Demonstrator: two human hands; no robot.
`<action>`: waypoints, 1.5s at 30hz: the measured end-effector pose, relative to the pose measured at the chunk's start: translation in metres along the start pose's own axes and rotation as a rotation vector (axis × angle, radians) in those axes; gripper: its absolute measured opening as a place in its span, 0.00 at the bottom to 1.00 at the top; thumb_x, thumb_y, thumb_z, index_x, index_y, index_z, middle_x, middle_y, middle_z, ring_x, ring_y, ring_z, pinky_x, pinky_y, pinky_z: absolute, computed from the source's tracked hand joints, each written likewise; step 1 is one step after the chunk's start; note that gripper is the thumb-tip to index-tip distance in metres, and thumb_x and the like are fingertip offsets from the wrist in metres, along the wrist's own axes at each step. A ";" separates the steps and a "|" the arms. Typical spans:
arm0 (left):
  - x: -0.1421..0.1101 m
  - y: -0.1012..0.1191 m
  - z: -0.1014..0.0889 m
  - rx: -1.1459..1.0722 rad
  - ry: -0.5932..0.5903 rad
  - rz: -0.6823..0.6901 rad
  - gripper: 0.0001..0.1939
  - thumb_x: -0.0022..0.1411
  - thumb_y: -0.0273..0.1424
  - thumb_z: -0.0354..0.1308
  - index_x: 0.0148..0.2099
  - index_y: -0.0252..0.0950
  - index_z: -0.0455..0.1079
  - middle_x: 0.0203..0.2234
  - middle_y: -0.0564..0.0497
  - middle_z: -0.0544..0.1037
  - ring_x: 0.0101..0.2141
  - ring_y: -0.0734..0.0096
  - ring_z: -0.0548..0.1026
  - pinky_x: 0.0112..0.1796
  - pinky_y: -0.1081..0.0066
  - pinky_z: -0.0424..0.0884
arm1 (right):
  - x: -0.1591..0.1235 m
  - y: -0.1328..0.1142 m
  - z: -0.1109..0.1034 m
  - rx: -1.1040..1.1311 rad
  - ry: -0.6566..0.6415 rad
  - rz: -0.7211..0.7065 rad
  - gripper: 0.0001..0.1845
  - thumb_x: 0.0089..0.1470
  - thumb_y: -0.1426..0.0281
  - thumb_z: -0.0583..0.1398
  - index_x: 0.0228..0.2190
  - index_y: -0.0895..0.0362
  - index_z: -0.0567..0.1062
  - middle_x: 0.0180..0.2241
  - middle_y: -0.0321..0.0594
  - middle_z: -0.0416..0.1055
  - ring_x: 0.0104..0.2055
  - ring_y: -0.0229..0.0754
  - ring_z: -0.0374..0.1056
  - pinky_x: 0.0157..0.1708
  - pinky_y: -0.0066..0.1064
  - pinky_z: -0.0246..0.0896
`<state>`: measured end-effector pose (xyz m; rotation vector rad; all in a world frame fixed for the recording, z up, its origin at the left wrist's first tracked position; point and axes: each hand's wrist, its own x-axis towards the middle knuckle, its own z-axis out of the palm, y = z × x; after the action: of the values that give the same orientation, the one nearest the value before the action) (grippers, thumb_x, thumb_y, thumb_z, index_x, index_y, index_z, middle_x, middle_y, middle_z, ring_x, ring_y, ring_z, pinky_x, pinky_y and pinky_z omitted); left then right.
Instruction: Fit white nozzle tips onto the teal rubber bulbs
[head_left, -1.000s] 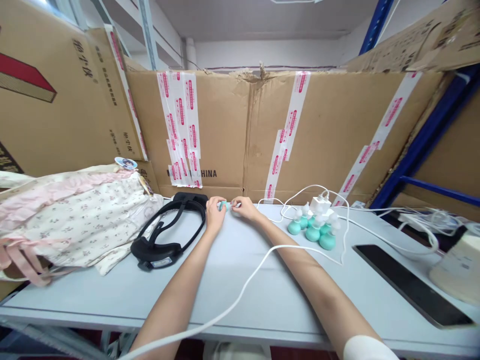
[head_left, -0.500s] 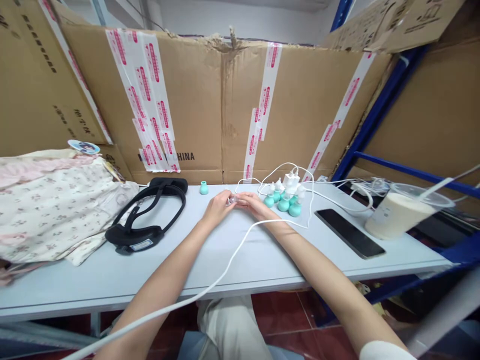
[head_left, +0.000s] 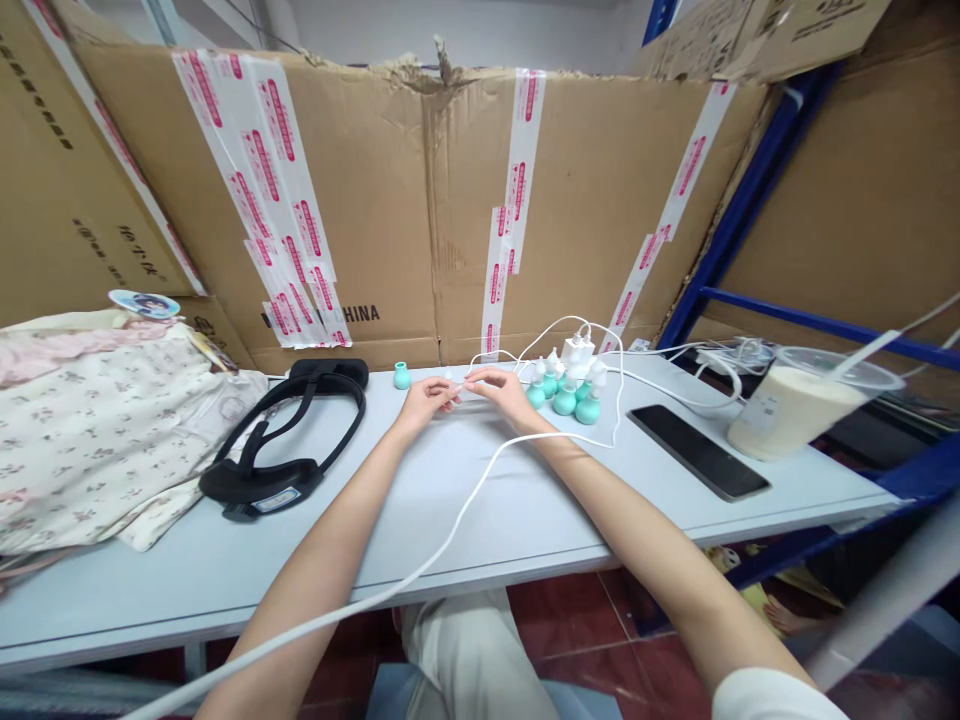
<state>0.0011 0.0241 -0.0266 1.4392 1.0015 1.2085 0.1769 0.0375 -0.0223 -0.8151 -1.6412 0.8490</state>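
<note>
My left hand (head_left: 425, 398) and my right hand (head_left: 497, 389) meet over the middle of the pale table (head_left: 480, 500), fingertips pinched together on a small clear piece (head_left: 459, 387) that I cannot make out. A single teal bottle base (head_left: 402, 376) stands alone just left of my left hand. A cluster of several small teal bottles with white tops (head_left: 568, 386) stands right of my right hand, beside a white charger plug (head_left: 576, 350).
A black head strap device (head_left: 281, 440) lies at left next to floral cloth (head_left: 90, 420). A dark phone (head_left: 697, 465) and a lidded cup of pale drink (head_left: 799, 408) sit at right. A white cable (head_left: 450, 520) crosses the table. Taped cardboard (head_left: 450, 200) walls the back.
The teal base that was between my fingers a second ago now stands alone on the table at left. My hands have drawn back and pinch a small clear piece. The view tilted down.
</note>
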 end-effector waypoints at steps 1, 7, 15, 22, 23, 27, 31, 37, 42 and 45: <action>0.000 -0.001 0.000 -0.005 -0.001 -0.007 0.24 0.41 0.45 0.67 0.35 0.32 0.70 0.23 0.49 0.77 0.21 0.76 0.71 0.27 0.73 0.67 | -0.001 -0.001 0.000 -0.041 -0.003 -0.021 0.11 0.44 0.60 0.64 0.25 0.55 0.77 0.36 0.40 0.75 0.42 0.42 0.69 0.49 0.36 0.58; 0.002 -0.011 0.001 -0.015 0.003 -0.061 0.23 0.42 0.44 0.67 0.36 0.32 0.71 0.23 0.49 0.77 0.23 0.76 0.72 0.27 0.74 0.67 | -0.003 0.000 -0.001 -0.316 -0.029 -0.116 0.10 0.48 0.62 0.61 0.24 0.55 0.75 0.38 0.39 0.75 0.46 0.44 0.68 0.52 0.39 0.54; -0.003 -0.008 0.007 -0.035 0.042 -0.091 0.20 0.46 0.44 0.64 0.33 0.33 0.68 0.25 0.48 0.77 0.25 0.75 0.72 0.21 0.78 0.62 | -0.010 -0.007 0.001 -0.640 -0.063 -0.209 0.12 0.57 0.63 0.55 0.34 0.54 0.77 0.43 0.38 0.74 0.50 0.44 0.64 0.51 0.37 0.47; -0.005 -0.005 0.010 -0.095 0.050 -0.137 0.18 0.48 0.42 0.64 0.33 0.33 0.68 0.27 0.48 0.78 0.26 0.77 0.72 0.23 0.79 0.64 | -0.012 -0.006 -0.001 -0.758 -0.060 -0.290 0.14 0.59 0.63 0.53 0.36 0.53 0.78 0.40 0.37 0.75 0.46 0.42 0.64 0.51 0.35 0.45; -0.005 -0.005 0.010 -0.097 0.051 -0.141 0.17 0.49 0.42 0.64 0.33 0.33 0.68 0.27 0.48 0.78 0.27 0.77 0.73 0.23 0.79 0.65 | -0.012 -0.005 -0.002 -0.760 -0.061 -0.296 0.14 0.59 0.63 0.54 0.36 0.53 0.78 0.39 0.37 0.75 0.45 0.41 0.65 0.51 0.35 0.45; -0.005 -0.005 0.009 -0.126 0.055 -0.144 0.16 0.51 0.41 0.63 0.32 0.32 0.67 0.28 0.47 0.78 0.27 0.77 0.73 0.25 0.79 0.68 | -0.011 -0.001 -0.002 -0.750 -0.047 -0.329 0.13 0.58 0.63 0.56 0.38 0.52 0.79 0.39 0.36 0.76 0.45 0.41 0.66 0.51 0.36 0.46; -0.004 -0.005 0.009 -0.176 0.055 -0.170 0.17 0.51 0.40 0.63 0.30 0.32 0.65 0.28 0.46 0.79 0.26 0.76 0.75 0.28 0.76 0.71 | -0.009 0.002 -0.003 -0.746 -0.046 -0.368 0.11 0.56 0.64 0.58 0.38 0.51 0.79 0.39 0.37 0.76 0.44 0.42 0.67 0.50 0.37 0.47; -0.003 -0.010 0.008 -0.300 0.001 -0.134 0.16 0.51 0.38 0.65 0.30 0.31 0.64 0.30 0.46 0.80 0.31 0.69 0.78 0.38 0.68 0.74 | -0.007 0.006 -0.002 -0.684 -0.028 -0.358 0.10 0.55 0.63 0.59 0.36 0.50 0.80 0.38 0.37 0.77 0.44 0.42 0.68 0.49 0.38 0.50; -0.004 -0.010 0.009 -0.326 -0.030 -0.098 0.16 0.51 0.38 0.65 0.37 0.30 0.72 0.32 0.45 0.80 0.33 0.69 0.78 0.42 0.67 0.73 | -0.005 0.008 -0.001 -0.627 -0.019 -0.334 0.10 0.54 0.61 0.60 0.33 0.51 0.80 0.37 0.37 0.77 0.44 0.43 0.68 0.48 0.37 0.52; -0.005 -0.008 0.010 -0.309 -0.076 -0.085 0.20 0.51 0.39 0.65 0.42 0.29 0.74 0.36 0.44 0.80 0.36 0.69 0.77 0.44 0.68 0.72 | -0.006 0.007 0.000 -0.654 -0.011 -0.322 0.11 0.55 0.61 0.59 0.33 0.52 0.80 0.38 0.37 0.77 0.44 0.43 0.68 0.48 0.37 0.51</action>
<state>0.0104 0.0194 -0.0360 1.1799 0.7775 1.1801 0.1789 0.0362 -0.0307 -0.9417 -2.0202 0.0759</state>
